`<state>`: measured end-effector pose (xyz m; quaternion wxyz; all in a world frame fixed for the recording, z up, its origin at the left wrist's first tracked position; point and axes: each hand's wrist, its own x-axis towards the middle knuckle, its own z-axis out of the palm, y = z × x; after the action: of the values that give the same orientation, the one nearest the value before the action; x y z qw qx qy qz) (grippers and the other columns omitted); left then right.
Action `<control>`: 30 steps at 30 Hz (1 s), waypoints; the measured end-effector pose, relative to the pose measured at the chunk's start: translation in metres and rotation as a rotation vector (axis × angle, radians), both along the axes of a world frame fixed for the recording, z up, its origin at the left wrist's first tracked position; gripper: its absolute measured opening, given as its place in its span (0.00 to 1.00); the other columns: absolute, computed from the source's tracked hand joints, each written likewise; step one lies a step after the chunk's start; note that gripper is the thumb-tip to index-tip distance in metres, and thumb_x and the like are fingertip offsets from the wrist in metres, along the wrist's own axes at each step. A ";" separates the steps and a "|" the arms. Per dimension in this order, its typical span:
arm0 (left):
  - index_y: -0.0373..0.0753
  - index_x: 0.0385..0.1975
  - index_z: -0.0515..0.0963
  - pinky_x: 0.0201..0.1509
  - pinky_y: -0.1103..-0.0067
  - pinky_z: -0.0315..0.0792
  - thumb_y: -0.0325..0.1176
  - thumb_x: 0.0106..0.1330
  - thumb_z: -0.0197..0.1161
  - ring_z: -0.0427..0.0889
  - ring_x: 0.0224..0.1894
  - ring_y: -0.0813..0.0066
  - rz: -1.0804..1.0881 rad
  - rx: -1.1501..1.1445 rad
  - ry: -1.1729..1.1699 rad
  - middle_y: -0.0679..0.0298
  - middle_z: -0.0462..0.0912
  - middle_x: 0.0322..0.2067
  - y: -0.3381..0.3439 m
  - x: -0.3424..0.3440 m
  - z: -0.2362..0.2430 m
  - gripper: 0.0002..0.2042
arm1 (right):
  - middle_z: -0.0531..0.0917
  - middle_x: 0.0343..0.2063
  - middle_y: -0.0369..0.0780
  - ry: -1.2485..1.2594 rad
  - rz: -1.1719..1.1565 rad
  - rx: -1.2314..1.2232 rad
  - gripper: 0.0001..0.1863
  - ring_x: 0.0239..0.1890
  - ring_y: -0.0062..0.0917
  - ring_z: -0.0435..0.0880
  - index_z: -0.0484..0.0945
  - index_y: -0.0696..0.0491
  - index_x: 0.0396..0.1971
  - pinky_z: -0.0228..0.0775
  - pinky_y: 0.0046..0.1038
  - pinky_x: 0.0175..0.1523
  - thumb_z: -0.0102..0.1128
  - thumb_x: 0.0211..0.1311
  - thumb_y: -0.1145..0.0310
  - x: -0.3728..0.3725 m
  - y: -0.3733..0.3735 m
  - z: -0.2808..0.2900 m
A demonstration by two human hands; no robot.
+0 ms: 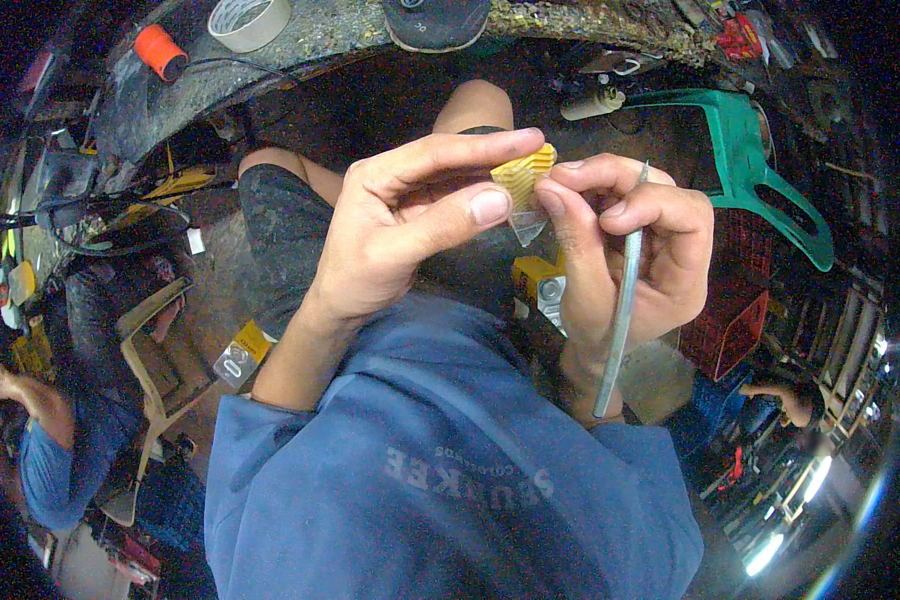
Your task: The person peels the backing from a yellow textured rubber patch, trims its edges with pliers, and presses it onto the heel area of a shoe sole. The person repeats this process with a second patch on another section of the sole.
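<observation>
Both forearms are bent up in front of the chest, bringing the hands together above the lap. The left hand reaches up and to the right, forefinger stretched along the top of a small yellow-striped piece with a clear, pointed lower end, thumb at its left edge — a narrow grip, nearly closed on it. The right hand meets it from the other side, thumb and forefinger pinched at the piece's right edge, the other fingers curled. Through those fingers runs a slim grey rod — its thin tip upward, its shaft slanting down past the wrist. Beyond the knees, a tape roll rests on the surface.
</observation>
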<state>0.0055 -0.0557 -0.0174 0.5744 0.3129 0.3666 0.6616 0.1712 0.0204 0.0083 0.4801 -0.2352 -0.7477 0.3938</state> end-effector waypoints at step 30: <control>0.32 0.58 0.82 0.58 0.83 0.76 0.27 0.72 0.66 0.84 0.52 0.78 0.098 -0.091 0.051 0.56 0.87 0.53 -0.003 0.014 0.006 0.17 | 0.86 0.36 0.53 -0.033 -0.153 0.052 0.19 0.40 0.31 0.89 0.68 0.56 0.38 0.83 0.28 0.48 0.70 0.57 0.89 -0.012 -0.012 0.006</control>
<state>0.0192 -0.0590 -0.0116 0.5453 0.2848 0.4255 0.6637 0.1592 0.0081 0.0140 0.5024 -0.2855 -0.7454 0.3324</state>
